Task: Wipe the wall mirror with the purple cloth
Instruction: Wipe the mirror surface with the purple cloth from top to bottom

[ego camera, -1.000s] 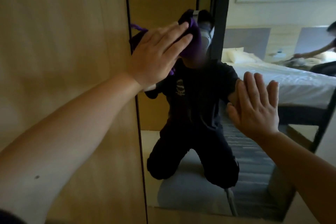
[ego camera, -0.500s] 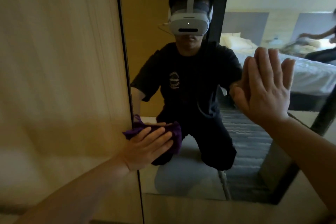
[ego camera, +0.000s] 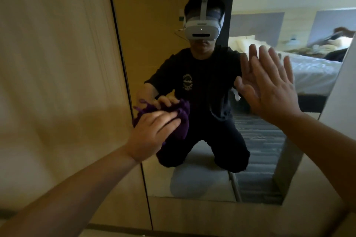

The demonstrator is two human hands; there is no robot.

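While left hand (ego camera: 152, 136) presses mirror (ego camera: 192, 179), purple cloth (ego camera: 181, 121) under fingers (ego camera: 167, 119).

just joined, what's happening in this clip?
A person kneels at a wall mirror and wipes it. The left hand presses the purple cloth against the glass near the mirror's left edge, about halfway up. The right hand is spread flat, fingers straight, against the glass further right and higher, holding nothing. A wooden panel stands to the left of the mirror. The reflection shows a bed behind the person.
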